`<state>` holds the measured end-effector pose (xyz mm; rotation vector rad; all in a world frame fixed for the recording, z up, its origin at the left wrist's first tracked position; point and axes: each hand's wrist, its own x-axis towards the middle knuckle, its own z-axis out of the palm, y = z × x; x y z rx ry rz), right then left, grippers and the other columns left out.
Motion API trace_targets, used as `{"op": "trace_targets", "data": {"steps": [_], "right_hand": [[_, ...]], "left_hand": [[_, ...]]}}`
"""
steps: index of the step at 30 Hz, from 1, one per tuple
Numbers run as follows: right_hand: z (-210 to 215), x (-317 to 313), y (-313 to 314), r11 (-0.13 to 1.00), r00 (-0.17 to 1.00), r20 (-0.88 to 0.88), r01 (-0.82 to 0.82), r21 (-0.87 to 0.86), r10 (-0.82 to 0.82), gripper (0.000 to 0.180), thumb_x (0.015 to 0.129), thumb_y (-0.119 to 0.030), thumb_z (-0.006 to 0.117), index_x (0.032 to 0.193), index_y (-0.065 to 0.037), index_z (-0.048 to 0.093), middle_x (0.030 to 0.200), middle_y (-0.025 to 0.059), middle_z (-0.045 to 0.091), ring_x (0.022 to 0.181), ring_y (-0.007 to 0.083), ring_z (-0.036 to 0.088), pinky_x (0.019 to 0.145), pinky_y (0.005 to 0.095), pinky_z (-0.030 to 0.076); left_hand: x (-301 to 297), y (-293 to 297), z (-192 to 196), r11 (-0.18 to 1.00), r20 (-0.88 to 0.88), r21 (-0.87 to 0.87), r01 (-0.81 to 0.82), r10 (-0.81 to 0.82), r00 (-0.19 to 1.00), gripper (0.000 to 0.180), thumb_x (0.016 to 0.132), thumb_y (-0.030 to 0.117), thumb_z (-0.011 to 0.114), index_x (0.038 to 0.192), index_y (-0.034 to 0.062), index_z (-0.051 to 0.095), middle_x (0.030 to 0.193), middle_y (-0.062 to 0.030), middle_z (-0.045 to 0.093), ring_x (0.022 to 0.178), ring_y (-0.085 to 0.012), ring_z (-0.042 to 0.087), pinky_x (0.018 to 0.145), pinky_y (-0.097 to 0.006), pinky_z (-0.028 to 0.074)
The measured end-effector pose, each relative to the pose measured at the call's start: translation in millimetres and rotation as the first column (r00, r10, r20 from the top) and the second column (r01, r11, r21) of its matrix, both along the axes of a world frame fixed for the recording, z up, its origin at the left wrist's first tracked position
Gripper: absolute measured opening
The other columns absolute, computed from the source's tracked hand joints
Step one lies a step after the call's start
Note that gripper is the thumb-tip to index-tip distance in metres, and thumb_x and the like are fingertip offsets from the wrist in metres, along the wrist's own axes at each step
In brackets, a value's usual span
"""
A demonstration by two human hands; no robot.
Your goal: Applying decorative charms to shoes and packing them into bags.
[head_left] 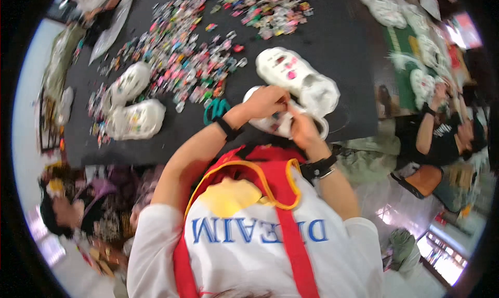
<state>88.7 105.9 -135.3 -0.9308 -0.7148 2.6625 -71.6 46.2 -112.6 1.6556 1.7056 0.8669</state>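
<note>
Both hands, left hand (pixel 267 101) & right hand (pixel 303 130), grip white clog (pixel 275 124).

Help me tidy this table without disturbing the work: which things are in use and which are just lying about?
In use:
left hand
right hand
white clog being held
second white clog

Lying about:
heap of small colourful charms
two white clogs at left
teal band
</note>
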Motion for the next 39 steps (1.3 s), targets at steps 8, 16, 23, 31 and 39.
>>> {"op": "trace_targets", "data": {"steps": [8, 16, 23, 31, 39], "right_hand": [[-31, -1, 3, 0.979, 0.972, -0.234, -0.070, -0.191, 0.024, 0.028, 0.087, -0.023, 0.047, 0.109, -0.007, 0.051, 0.099, 0.0066, 0.058, 0.087, 0.0185, 0.057, 0.072, 0.0376, 0.049], [-16, 16, 13, 0.966, 0.978, -0.209, -0.074, -0.249, 0.021, 0.031, 0.087, -0.025, 0.047, 0.111, -0.005, 0.051, 0.100, 0.0096, 0.060, 0.087, 0.0223, 0.059, 0.078, 0.0374, 0.047], [-26, -29, 2, 0.971, 0.969, -0.244, -0.102, -0.216, 0.047, 0.036, 0.084, -0.027, 0.051, 0.112, -0.003, 0.050, 0.112, 0.0075, 0.053, 0.100, 0.0176, 0.050, 0.085, 0.0339, 0.040], [-1, -4, 22, 0.746, 0.910, 0.128, -0.399, 0.533, 0.395, 0.024, 0.085, -0.019, 0.049, 0.099, -0.002, 0.058, 0.090, 0.0078, 0.062, 0.079, 0.0134, 0.058, 0.067, 0.0258, 0.047], [7, -25, 23, 0.968, 0.967, 0.049, -0.249, 0.012, 0.248, 0.036, 0.086, -0.019, 0.052, 0.112, 0.004, 0.048, 0.104, 0.0094, 0.058, 0.087, 0.0178, 0.059, 0.076, 0.0298, 0.048]], "left_hand": [[0, -1, 14, 0.987, 0.221, -0.157, -0.012, 0.047, 0.974, 0.020, 0.073, 0.011, 0.063, 0.089, 0.0002, 0.057, 0.075, -0.0107, 0.058, 0.061, -0.0186, 0.056, 0.053, -0.030, 0.044], [17, 10, 24, 0.997, 0.084, 0.005, 0.075, -0.075, 0.994, 0.012, 0.067, 0.004, 0.061, 0.078, 0.0010, 0.058, 0.071, -0.0114, 0.050, 0.066, -0.0250, 0.051, 0.058, -0.034, 0.040], [-17, -13, -25, 0.940, 0.485, -0.130, -0.315, 0.337, 0.807, 0.007, 0.080, 0.005, 0.056, 0.082, 0.0017, 0.050, 0.074, -0.0010, 0.048, 0.063, -0.0076, 0.045, 0.056, -0.021, 0.038], [-40, -8, -5, 0.833, 0.758, -0.240, -0.498, 0.481, 0.440, 0.013, 0.083, 0.017, 0.055, 0.087, 0.0050, 0.055, 0.073, 0.0013, 0.053, 0.063, -0.0058, 0.047, 0.056, -0.021, 0.039], [-11, -54, -1, 0.737, 0.648, -0.405, -0.542, 0.649, 0.398, 0.014, 0.081, 0.006, 0.049, 0.094, 0.0041, 0.054, 0.076, -0.0007, 0.055, 0.061, -0.0060, 0.048, 0.053, -0.020, 0.039]]}}
